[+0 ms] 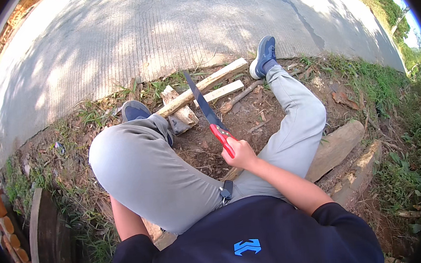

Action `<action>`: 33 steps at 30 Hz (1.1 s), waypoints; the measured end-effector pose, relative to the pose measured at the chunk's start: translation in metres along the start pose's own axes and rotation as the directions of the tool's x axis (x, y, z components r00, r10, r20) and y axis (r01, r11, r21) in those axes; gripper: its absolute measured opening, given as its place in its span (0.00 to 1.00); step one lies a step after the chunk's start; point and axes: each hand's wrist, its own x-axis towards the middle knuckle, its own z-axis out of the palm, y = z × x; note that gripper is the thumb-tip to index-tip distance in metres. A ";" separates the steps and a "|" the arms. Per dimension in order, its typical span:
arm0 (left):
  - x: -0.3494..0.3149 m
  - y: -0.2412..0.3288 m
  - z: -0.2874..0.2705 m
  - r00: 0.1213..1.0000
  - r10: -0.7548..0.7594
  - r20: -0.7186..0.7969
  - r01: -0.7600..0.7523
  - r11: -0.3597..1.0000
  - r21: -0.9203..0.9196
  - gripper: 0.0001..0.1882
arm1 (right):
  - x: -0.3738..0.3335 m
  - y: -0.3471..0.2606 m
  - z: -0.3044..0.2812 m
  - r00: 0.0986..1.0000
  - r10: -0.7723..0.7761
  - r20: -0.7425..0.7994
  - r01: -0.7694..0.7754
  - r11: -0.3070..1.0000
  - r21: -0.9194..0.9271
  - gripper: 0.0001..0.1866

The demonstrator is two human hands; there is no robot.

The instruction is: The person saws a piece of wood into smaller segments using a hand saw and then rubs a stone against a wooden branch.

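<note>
My right hand (pixel 241 154) is closed round the red handle of a hand saw (pixel 201 99). Its dark blade points away from me and slightly left, crossing in view over a long pale wooden stick (pixel 218 76); whether blade and wood touch, I cannot tell. That stick lies aslant across a short, rough wood block (pixel 182 117), its near end by my left leg. Beside it is a shorter squared strip of wood (pixel 222 92). My left forearm goes down behind my bent left knee, which hides the left hand.
A thin branch (pixel 241 96) lies on the dirt near my right foot. Thick planks (pixel 337 150) rest at my right side; a wood slab (pixel 40 241) and stacked timber (pixel 10 234) stand at lower left. Beyond the grassy edge runs a concrete road (pixel 127 38).
</note>
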 end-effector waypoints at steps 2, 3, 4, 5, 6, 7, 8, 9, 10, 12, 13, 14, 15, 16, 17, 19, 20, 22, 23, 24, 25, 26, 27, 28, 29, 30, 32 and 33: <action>-0.055 0.006 -0.037 0.995 -0.049 -0.084 0.047 0.998 -0.028 0.10 | -0.015 -0.006 0.001 0.997 -0.058 0.042 0.055 0.996 0.073 0.10; -0.079 0.011 -0.048 0.991 -0.067 -0.115 0.062 0.997 -0.046 0.09 | -0.020 -0.010 -0.006 0.998 -0.043 0.056 0.036 0.993 0.111 0.10; -0.097 0.018 -0.062 0.986 -0.075 -0.147 0.066 0.996 -0.064 0.09 | -0.022 -0.015 -0.015 0.997 -0.067 0.028 0.063 0.991 0.120 0.10; -0.108 0.024 -0.075 0.981 -0.060 -0.186 0.051 0.997 -0.050 0.08 | -0.021 -0.017 -0.024 0.995 -0.097 0.001 0.096 0.986 0.134 0.09; -0.116 0.029 -0.087 0.975 -0.040 -0.219 0.034 0.999 -0.031 0.08 | -0.019 -0.018 -0.030 0.992 -0.125 -0.027 0.127 0.981 0.146 0.09; -0.117 0.031 -0.100 0.969 0.001 -0.248 0.000 1.000 0.005 0.08 | -0.013 -0.016 -0.029 0.989 -0.125 -0.078 0.134 0.983 0.129 0.09; -0.116 0.030 -0.110 0.962 0.039 -0.272 -0.029 0.999 0.040 0.07 | -0.009 -0.010 -0.024 0.984 -0.116 -0.132 0.131 0.985 0.110 0.09; -0.110 0.026 -0.131 0.952 0.080 -0.295 -0.059 0.995 0.082 0.07 | -0.005 -0.006 -0.017 0.977 -0.108 -0.185 0.128 0.987 0.098 0.09; -0.096 0.023 -0.178 0.936 0.204 -0.288 -0.155 0.971 0.183 0.07 | 0.005 -0.013 -0.007 0.978 -0.080 -0.195 0.095 0.993 0.066 0.08; -0.092 0.055 -0.132 0.941 0.146 -0.306 -0.095 0.980 0.173 0.08 | -0.009 0.011 -0.014 0.995 -0.062 -0.073 0.057 0.996 -0.068 0.10; -0.082 0.076 -0.143 0.926 0.203 -0.319 -0.144 0.969 0.198 0.08 | -0.012 0.010 -0.012 0.997 -0.070 -0.011 0.069 0.993 -0.096 0.12; -0.070 0.097 -0.153 0.921 0.241 -0.305 -0.192 0.964 0.183 0.09 | -0.018 0.005 -0.012 0.993 -0.105 0.060 0.109 0.992 -0.069 0.12; -0.058 0.120 -0.154 0.916 0.276 -0.289 -0.239 0.958 0.158 0.09 | -0.021 0.000 -0.013 0.989 -0.137 0.051 0.138 0.990 -0.004 0.12; -0.051 0.149 -0.139 0.914 0.274 -0.298 -0.233 0.958 0.166 0.10 | -0.026 -0.002 -0.016 0.986 -0.160 0.043 0.158 0.986 0.047 0.12; -0.045 0.182 -0.122 0.911 0.275 -0.308 -0.230 0.958 0.173 0.11 | -0.030 -0.005 -0.019 0.982 -0.185 0.031 0.182 0.978 0.098 0.12; -0.029 0.219 -0.112 0.892 0.351 -0.285 -0.300 0.931 0.207 0.12 | -0.040 -0.017 -0.016 0.977 -0.199 -0.071 0.208 0.969 0.136 0.08; -0.022 0.248 -0.101 0.885 0.375 -0.277 -0.330 0.924 0.195 0.13 | -0.042 -0.017 -0.019 0.974 -0.196 -0.114 0.212 0.966 0.146 0.08; -0.016 0.302 -0.076 0.873 0.424 -0.239 -0.396 0.905 0.159 0.13 | -0.046 -0.016 -0.027 0.964 -0.179 -0.198 0.209 0.967 0.143 0.09; -0.012 0.325 -0.063 0.866 0.452 -0.212 -0.434 0.892 0.130 0.12 | -0.044 -0.015 -0.034 0.956 -0.169 -0.242 0.204 0.971 0.128 0.09; -0.006 0.349 -0.058 0.857 0.494 -0.148 -0.475 0.867 0.149 0.12 | -0.041 -0.016 -0.039 0.945 -0.161 -0.286 0.203 0.972 0.122 0.09; -0.004 0.372 -0.057 0.843 0.531 -0.087 -0.512 0.841 0.174 0.11 | -0.043 -0.022 -0.042 0.944 -0.111 -0.309 0.163 0.976 0.147 0.10; -0.005 0.392 -0.044 0.825 0.565 -0.022 -0.554 0.815 0.171 0.11 | -0.046 -0.027 -0.048 0.943 -0.057 -0.329 0.117 0.979 0.165 0.11; -0.008 0.410 -0.025 0.801 0.598 0.041 -0.596 0.787 0.162 0.11 | -0.049 -0.032 -0.055 0.937 -0.005 -0.349 0.072 0.981 0.182 0.12; -0.010 0.425 -0.009 0.780 0.611 0.133 -0.625 0.765 0.154 0.12 | -0.052 -0.039 -0.059 0.919 0.026 -0.393 0.056 0.979 0.195 0.14; -0.013 0.438 0.008 0.752 0.620 0.222 -0.654 0.743 0.143 0.13 | -0.054 -0.045 -0.061 0.909 0.040 -0.414 0.056 0.975 0.215 0.14; -0.016 0.446 0.024 0.729 0.617 0.298 -0.674 0.723 0.152 0.14 | -0.057 -0.050 -0.061 0.900 0.057 -0.431 0.052 0.970 0.238 0.15; -0.031 0.452 0.058 0.687 0.573 0.446 -0.704 0.677 0.214 0.16 | -0.062 -0.058 -0.065 0.887 0.069 -0.456 0.057 0.965 0.258 0.15; -0.041 0.452 0.074 0.670 0.530 0.520 -0.717 0.643 0.268 0.16 | -0.064 -0.061 -0.066 0.883 0.065 -0.465 0.065 0.964 0.259 0.15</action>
